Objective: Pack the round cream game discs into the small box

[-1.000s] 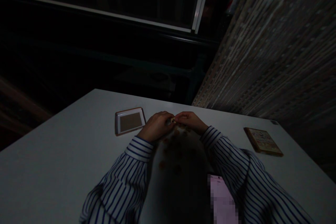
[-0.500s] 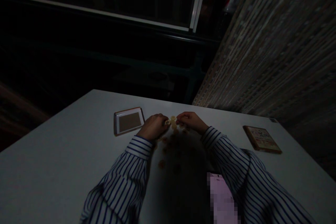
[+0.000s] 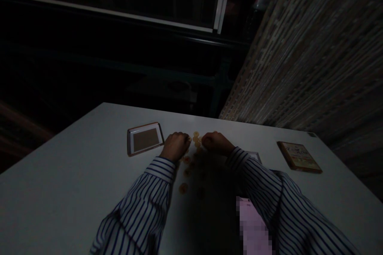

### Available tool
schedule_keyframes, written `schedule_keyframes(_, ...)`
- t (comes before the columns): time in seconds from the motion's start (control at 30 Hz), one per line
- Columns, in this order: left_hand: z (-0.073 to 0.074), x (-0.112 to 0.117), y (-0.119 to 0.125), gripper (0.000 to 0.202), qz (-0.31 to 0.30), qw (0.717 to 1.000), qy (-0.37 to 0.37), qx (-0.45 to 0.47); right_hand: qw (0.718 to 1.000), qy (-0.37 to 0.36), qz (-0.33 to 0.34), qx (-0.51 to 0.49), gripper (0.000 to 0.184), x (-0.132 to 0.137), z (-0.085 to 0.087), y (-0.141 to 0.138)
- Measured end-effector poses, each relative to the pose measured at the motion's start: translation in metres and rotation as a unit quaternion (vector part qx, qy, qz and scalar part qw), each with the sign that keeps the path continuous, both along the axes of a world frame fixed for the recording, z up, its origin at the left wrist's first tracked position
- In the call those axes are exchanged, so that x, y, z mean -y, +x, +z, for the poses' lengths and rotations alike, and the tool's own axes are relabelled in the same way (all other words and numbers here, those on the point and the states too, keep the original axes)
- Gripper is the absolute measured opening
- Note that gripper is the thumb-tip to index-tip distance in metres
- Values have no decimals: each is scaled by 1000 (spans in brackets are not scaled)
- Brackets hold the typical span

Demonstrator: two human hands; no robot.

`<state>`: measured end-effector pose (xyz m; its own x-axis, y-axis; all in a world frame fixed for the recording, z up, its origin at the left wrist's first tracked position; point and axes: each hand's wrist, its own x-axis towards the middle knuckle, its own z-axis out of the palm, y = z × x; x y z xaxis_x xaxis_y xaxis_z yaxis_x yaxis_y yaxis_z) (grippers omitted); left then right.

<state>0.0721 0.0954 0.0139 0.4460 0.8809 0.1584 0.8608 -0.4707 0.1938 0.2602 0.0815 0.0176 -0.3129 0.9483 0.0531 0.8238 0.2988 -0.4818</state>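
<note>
Small round disc-like pieces [image 3: 196, 138] lie in a cluster on the white table between my hands, the lighter ones with their pale faces up. My left hand [image 3: 176, 146] is on the left of them, its fingers closed on a small round piece [image 3: 189, 139] whose pale edge shows at the fingertips. On the other side my right hand [image 3: 218, 143] is curled with the knuckles up; its fingertips touch the cluster's right edge, and what they hold is hidden. Several darker round pieces [image 3: 183, 188] are scattered in the shadow between my forearms.
An open shallow box part [image 3: 130, 142] with a brown inside lies left of my hands. A printed box [image 3: 300, 157] is at the right. Partly under my right sleeve shows a pale-edged item [image 3: 254, 155]. A phone [image 3: 254, 227] with a pink screen lies near me. A curtain [image 3: 293, 59] hangs behind.
My right hand has turned from a fingertip pinch to a more curled pose, knuckles up. My left hand has drawn back slightly, showing more of the pale pieces between the hands.
</note>
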Motion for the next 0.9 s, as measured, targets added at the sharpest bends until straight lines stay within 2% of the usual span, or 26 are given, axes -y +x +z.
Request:
schedule_keyframes(0.2,-3,1,2,34,-11,1000,15,-20,981,10,117,157,23,3,2,-3)
schedule_keyframes(0.33,-4,0,2,34,-15,999,29,-34,964,5,156,213,29,6,6,-5)
schedule_keyframes(0.67,-5,0,2,29,-12,999,32,-35,949,43,154,273,33,9,5,-9)
schedule_keyframes(0.9,5,2,2,26,5,1000,9,13,944,48,144,292,31,12,9,-15)
